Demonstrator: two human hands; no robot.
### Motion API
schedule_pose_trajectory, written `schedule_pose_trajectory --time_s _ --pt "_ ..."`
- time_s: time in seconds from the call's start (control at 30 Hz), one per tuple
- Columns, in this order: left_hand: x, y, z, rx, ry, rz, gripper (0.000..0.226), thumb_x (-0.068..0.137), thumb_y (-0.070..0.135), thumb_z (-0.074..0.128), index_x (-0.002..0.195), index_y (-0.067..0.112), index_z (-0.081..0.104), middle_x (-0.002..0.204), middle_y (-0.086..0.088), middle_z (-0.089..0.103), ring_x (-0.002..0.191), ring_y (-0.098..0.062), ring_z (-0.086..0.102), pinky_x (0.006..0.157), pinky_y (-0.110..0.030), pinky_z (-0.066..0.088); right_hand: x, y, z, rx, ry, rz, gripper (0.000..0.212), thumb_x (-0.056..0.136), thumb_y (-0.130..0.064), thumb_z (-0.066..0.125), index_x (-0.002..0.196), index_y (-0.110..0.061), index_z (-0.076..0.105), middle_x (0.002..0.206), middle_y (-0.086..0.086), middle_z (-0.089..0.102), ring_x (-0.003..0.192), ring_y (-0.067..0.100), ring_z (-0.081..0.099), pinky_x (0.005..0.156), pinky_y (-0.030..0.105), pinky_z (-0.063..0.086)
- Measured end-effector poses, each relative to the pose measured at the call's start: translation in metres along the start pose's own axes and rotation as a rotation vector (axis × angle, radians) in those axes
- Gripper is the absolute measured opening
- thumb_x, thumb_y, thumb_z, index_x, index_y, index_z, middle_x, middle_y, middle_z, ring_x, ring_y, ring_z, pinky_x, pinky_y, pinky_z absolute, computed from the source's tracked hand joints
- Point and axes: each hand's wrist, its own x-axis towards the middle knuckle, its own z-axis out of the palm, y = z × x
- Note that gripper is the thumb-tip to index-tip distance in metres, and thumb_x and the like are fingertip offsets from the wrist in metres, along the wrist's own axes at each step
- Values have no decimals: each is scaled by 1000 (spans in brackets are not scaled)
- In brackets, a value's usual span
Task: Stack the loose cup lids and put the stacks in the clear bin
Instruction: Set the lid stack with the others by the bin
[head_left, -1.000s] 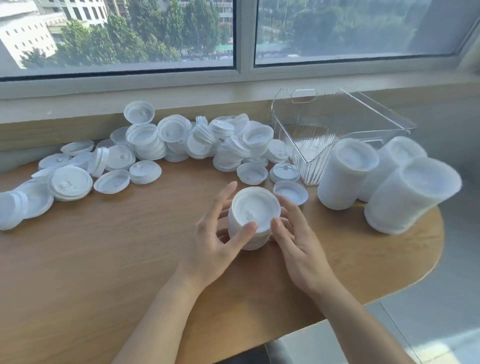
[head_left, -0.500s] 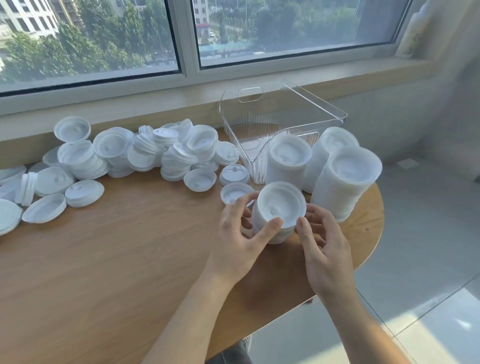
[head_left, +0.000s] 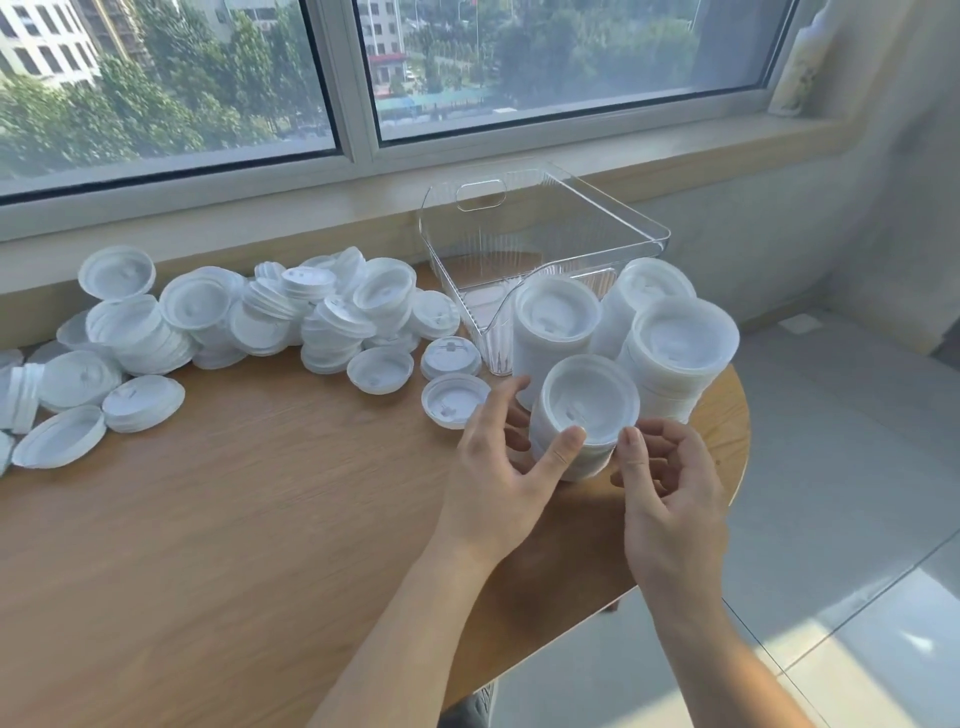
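1. Left hand (head_left: 501, 470) holds the short stack (head_left: 584, 415) of lids: thumb pressed on its near side, fingers curled round its far side. Right hand (head_left: 667, 499) is at the stack's 3 o'clock side with fingers curled towards it; the index fingertip is at or just off the stack wall, and I cannot tell whether it grips.

2. Location of the stack: upright, open side up, near the table (head_left: 208, 545) edge, at 6 o'clock from the bin (head_left: 540, 244). Whether it rests on the wood or is lifted clear cannot be told.

3. Done, by my judgement: three tall stacks (head_left: 675, 353) stand touching one another just beyond the held stack, close against the bin's near corner. The held stack is much shorter than these.

4. Bin: clear, set at the table's 12 o'clock edge below the window. No stack is visible inside it, though the stacks in front hide part of the floor. The binning step therefore appears not yet begun.

5. Left to do: a large heap of loose lids (head_left: 249, 322) lies at 9 to 10 o'clock from the bin, some partly nested, many single and tilted. Three single lids (head_left: 452, 400) lie between heap and hands.

6. Assessment: stacking is roughly under half complete; binning remains entirely outstanding.
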Motion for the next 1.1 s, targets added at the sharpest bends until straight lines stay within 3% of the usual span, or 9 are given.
schedule_pose_trajectory --time_s 0.1,0.2,0.27,0.4,0.53,0.67,0.83,0.97,1.1 --pt "-4 -3 -9 -11 4 8 75 82 78 65 146 44 47 115 17 58 108 -5 60 90 -29 57 -11 -9 1 0 76 -164 13 100 -41 64 98 -29 64 90 -12 68 76 19 66 71 32 52" --pt "-7 -8 -25 -35 34 -18 69 79 76 65 142 51 48 116 17 57 105 -4 61 83 -22 54 -26 -24 9 -21 45 -386 6 98 -25 67 97 -28 61 87 -14 64 71 16 57 70 22 46" --pt "-8 -13 -38 -21 68 -17 67 81 71 67 141 49 50 116 17 58 105 -3 61 79 -19 52 -34 -32 20 -29 -38 -454 6 97 -25 69 97 -28 63 83 -16 62 69 15 56 68 20 45" --pt "-12 -31 -73 75 119 9 67 85 72 66 144 45 50 115 17 58 104 -3 61 76 -27 57 -43 -35 49 -130 -249 -413 6 99 -34 69 99 -27 70 86 -17 65 70 9 60 66 15 44" --pt "-20 -54 -111 126 170 -12 54 91 54 72 141 44 53 113 16 56 102 -6 60 82 -30 57 -40 -19 82 -335 -504 -356 24 99 -32 69 123 -30 69 90 -22 62 80 5 60 70 11 41" --pt "-28 -78 -147 186 187 -38 54 91 47 74 142 41 53 113 17 55 103 -5 59 89 -29 56 -32 -8 114 -586 -560 -386 44 100 -33 65 143 -27 58 94 -20 58 77 2 55 73 25 42" --pt "-34 -97 -186 307 164 -46 56 92 46 73 144 41 52 116 20 54 102 1 56 81 -16 46 -13 -10 134 -725 -549 -308 37 100 -36 60 135 -25 58 81 -10 58 84 16 60 72 37 48" --pt "-37 -110 -215 390 136 -21 55 92 47 71 144 41 51 115 20 53 104 2 55 79 -27 51 -9 -9 138 -778 -460 -321 22 99 -34 61 117 -26 71 76 -12 60 82 18 65 70 35 50" --pt "-37 -120 -242 420 137 20 56 91 42 75 142 33 55 112 14 56 102 2 56 86 -34 54 -25 -17 145 -588 -470 -466 1 94 -28 73 94 -28 72 72 -15 59 66 5 57 62 30 44"
